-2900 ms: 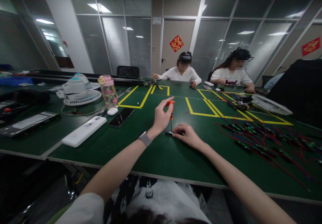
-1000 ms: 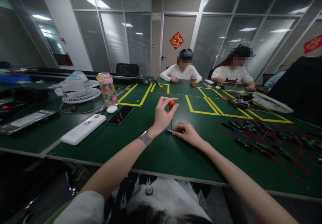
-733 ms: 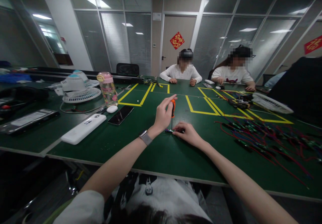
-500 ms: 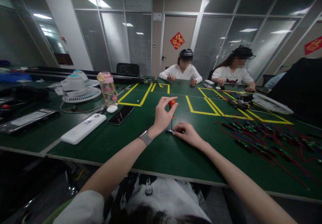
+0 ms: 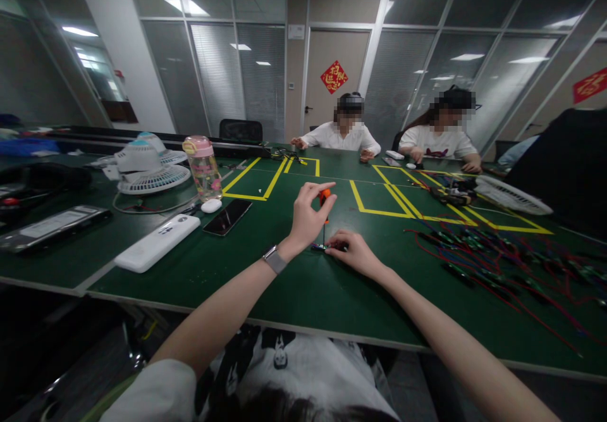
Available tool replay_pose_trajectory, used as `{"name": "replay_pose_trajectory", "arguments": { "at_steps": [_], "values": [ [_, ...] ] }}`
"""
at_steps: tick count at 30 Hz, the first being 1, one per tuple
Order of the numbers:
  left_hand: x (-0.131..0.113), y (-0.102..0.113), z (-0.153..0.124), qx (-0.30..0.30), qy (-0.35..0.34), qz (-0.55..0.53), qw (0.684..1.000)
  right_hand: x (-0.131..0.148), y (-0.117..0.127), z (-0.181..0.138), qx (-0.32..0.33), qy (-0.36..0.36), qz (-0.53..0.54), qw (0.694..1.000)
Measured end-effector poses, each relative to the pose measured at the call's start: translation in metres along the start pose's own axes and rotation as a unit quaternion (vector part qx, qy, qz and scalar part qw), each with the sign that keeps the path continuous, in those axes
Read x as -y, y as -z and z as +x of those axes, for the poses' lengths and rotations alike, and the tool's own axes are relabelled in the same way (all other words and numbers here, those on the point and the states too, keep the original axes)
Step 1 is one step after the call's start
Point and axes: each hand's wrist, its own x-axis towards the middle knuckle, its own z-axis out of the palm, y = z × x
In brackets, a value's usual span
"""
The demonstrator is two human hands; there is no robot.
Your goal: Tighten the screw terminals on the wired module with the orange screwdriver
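Note:
My left hand (image 5: 307, 214) pinches the orange handle of a small screwdriver (image 5: 323, 198), held upright with its thin shaft pointing down. The tip meets a small dark part (image 5: 320, 247) with coloured wires on the green table (image 5: 294, 283). My right hand (image 5: 353, 252) presses that part down against the table with closed fingertips. A watch sits on my left wrist.
A white power bank (image 5: 157, 242), a black phone (image 5: 227, 217), a white mouse (image 5: 211, 205), a pink-lidded bottle (image 5: 204, 167) and a fan (image 5: 148, 170) lie to the left. A heap of red and black wired parts (image 5: 497, 254) spreads at right. Two people sit across the table.
My left fingers keep shifting around the screwdriver handle, which twists in place. My right hand and the small part stay where they were.

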Motion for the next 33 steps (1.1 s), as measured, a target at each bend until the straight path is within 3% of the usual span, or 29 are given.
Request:
{"name": "replay_pose_trajectory", "arguments": {
  "at_steps": [4,10,17,24,29,33],
  "values": [
    [0.0006,0.0001,-0.0001,0.001,0.001,0.006,1.000,0.0005,0.0001,0.0000,-0.002,0.000,-0.001,1.000],
    [0.0065,-0.0029,0.0003,0.058,0.019,-0.079,0.995,0.0002,0.0001,-0.0001,0.001,0.002,-0.001,1.000],
    [0.0005,-0.0002,0.0006,0.041,0.001,-0.020,0.999,0.0001,0.0002,-0.0004,-0.001,0.003,0.000,1.000],
    [0.0083,-0.0022,0.0011,0.063,0.020,-0.115,0.991,0.0007,0.0010,-0.0006,0.001,0.001,0.001,1.000],
    [0.0038,-0.0002,0.0008,0.026,0.001,-0.040,0.999,0.0006,0.0009,-0.0006,0.002,-0.003,-0.002,1.000],
    [0.0000,0.0017,0.0016,0.033,0.000,-0.020,0.999,0.0005,0.0006,-0.0007,0.002,-0.003,-0.001,1.000]
  ]
}}
